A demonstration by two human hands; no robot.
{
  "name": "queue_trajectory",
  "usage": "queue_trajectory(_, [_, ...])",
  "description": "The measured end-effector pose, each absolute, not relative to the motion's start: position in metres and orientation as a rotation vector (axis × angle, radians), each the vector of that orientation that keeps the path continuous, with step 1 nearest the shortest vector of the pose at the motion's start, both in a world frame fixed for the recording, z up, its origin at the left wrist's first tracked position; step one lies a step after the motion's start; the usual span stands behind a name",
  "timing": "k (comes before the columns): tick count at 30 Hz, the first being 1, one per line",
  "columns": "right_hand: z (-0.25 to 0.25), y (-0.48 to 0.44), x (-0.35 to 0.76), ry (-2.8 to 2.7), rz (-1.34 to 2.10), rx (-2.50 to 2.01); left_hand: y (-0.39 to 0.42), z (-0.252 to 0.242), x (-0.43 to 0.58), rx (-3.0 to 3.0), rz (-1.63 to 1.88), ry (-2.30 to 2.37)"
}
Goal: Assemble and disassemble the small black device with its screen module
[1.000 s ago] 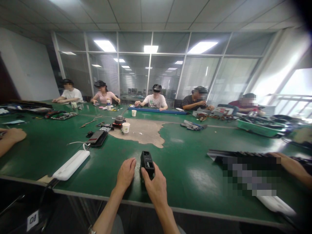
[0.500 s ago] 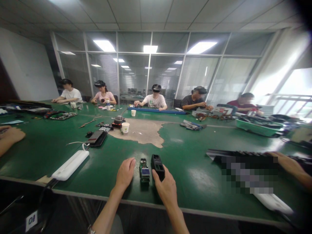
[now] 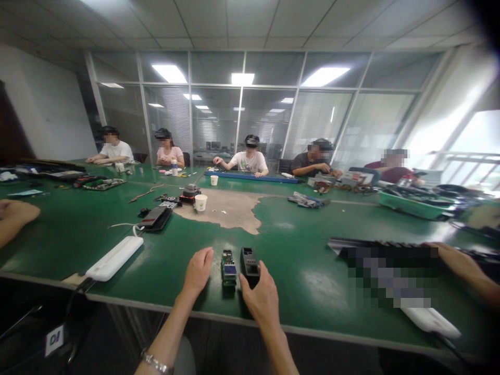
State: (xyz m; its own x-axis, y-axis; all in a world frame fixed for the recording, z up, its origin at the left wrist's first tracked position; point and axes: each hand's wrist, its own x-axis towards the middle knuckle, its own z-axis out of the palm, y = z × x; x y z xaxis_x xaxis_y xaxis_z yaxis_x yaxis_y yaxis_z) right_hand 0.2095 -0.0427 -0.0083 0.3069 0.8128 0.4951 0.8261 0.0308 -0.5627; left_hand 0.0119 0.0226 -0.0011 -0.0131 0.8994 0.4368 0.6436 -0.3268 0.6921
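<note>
A small circuit board (image 3: 228, 267) with a blue part on it lies on the green table (image 3: 297, 271) between my hands. Just right of it sits a black plastic housing (image 3: 249, 262), and my right hand (image 3: 261, 297) has its fingers closed on the near end of that housing. To the left of the board, my left hand (image 3: 198, 271) rests on the table with its fingers curled down, apart from the board and holding nothing I can see.
A white power strip (image 3: 114, 258) lies at the near left edge. A black device (image 3: 156, 219), a paper cup (image 3: 200, 202) and tools sit mid-table. A blurred dark item (image 3: 390, 271) lies to my right under another person's hand (image 3: 455, 259). Several people work round the far side.
My right hand lifted the black housing off the circuit board and set it down to the right. The board now lies bare. My left hand has hardly moved.
</note>
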Motion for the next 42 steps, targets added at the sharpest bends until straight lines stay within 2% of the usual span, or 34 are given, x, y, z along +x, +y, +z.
queue_trajectory(11, [-0.007, -0.044, 0.21, -1.502, -0.039, -1.765, 0.032, 0.008, 0.01, 1.92, 1.21, 1.608])
queue_trajectory(18, [0.0, -0.048, 0.209, -1.499, 0.0, -1.738, 0.045, 0.005, 0.013, 1.906, 1.313, 1.738])
queue_trajectory(27, [0.001, -0.048, 0.209, -1.474, 0.086, -1.742, 0.037, 0.002, 0.008, 1.986, 1.326, 1.63])
queue_trajectory(33, [0.013, -0.051, 0.21, -1.336, 0.279, -1.67, 0.041, 0.0, 0.01, 2.03, 1.222, 1.682])
queue_trajectory(42, [0.041, -0.051, 0.177, -1.306, 0.285, -1.505, 0.041, 0.002, 0.011, 2.016, 1.243, 1.67])
